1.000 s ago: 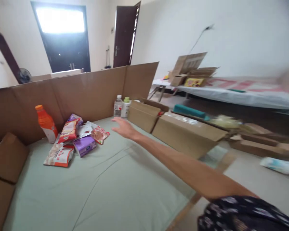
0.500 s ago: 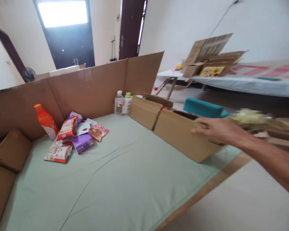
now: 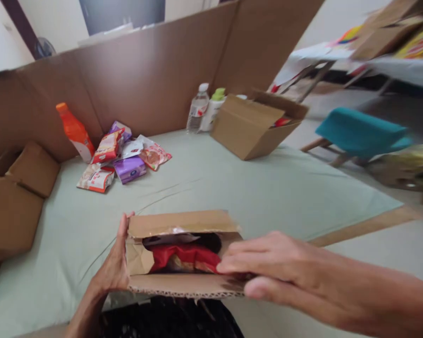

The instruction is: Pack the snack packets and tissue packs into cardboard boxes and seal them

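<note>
An open cardboard box (image 3: 178,224) is directly in front of me at the near edge of the table. Inside it lies a red package (image 3: 186,257), with something dark behind. My left hand (image 3: 114,265) is pressed along the box's left end, its fingertips showing at the far corner. At the right end my right hand (image 3: 278,270) grips the box, its fingers over the opening beside the red package and its thumb by the near edge. Part of the grip is hidden by the hand itself.
A second cardboard box (image 3: 245,126) stands at the back right, beside a water bottle (image 3: 199,110) and a white bottle with green cap (image 3: 214,108). Snack packets (image 3: 107,148) and an orange bottle (image 3: 74,131) are at the back left. More boxes (image 3: 12,211) sit at left.
The box in my right hand has come from the table's right side to right in front of me. My left hand has come into view on it. The camera has tilted down.
</note>
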A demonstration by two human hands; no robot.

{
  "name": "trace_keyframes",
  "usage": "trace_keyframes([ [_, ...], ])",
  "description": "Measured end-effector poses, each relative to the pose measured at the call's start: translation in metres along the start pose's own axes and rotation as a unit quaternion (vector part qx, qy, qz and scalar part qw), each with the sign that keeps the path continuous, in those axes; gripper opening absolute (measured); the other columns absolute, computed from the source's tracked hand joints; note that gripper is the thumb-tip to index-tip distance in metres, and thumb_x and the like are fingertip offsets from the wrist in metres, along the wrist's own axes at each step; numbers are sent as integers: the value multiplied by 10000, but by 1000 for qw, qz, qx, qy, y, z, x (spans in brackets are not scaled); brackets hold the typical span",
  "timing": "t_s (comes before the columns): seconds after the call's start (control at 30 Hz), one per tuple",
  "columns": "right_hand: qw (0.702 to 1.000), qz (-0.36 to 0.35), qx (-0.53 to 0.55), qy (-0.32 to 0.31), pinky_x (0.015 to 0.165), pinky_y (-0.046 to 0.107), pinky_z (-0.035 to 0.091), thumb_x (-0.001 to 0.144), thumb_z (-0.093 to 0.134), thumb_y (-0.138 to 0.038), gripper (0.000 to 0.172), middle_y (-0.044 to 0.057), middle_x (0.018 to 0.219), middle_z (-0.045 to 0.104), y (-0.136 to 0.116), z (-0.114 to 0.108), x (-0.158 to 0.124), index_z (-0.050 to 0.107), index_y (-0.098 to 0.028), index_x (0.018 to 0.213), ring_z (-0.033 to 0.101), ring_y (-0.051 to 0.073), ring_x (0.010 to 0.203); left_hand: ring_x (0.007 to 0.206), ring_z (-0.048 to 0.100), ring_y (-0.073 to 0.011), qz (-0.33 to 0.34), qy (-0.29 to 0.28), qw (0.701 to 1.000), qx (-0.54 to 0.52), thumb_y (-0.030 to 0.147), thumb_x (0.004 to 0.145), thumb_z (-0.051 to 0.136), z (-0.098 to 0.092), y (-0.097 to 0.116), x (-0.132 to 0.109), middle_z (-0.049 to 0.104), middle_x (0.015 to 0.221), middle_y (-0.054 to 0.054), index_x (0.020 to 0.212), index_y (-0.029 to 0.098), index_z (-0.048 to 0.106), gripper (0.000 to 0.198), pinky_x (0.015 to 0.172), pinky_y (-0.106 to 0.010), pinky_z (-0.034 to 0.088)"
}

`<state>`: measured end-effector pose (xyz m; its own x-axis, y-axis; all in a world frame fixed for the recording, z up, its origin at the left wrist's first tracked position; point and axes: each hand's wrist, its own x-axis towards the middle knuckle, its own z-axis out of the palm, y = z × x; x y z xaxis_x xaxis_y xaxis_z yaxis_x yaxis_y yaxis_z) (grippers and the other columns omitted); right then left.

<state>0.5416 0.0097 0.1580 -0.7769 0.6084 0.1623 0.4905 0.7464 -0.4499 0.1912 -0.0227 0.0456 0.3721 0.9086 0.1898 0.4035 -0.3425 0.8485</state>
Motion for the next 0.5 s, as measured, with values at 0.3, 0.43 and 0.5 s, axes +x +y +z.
trace_keyframes([
  [0.3,982,-5,-80,-171,945,472,580,794,756,-287,666,195,1312,705,5,28,66,610,-160,1431,698,364,1149,1579,64,-481,-102,-4,994,-41,774,628,808,2,5,-23,44,1719,-264,1642,164,-130,1510,1254,-675,88],
  [0.43,976,27,-131,-174,859,382,565,751,650,-81,426,156,1111,773,-5,56,86,718,-171,1161,737,305,999,1584,98,-453,-93,12,994,-51,722,659,823,5,1,-20,71,1727,-229,1648,190,-117,1465,1273,-633,107],
  [0.5,979,31,-84,-182,756,312,551,760,587,-64,295,94,1016,790,-10,54,87,712,-215,980,742,246,896,1578,121,-466,-68,8,997,-43,726,614,854,6,-1,-19,108,1721,-230,1654,188,-88,1503,1273,-625,133],
])
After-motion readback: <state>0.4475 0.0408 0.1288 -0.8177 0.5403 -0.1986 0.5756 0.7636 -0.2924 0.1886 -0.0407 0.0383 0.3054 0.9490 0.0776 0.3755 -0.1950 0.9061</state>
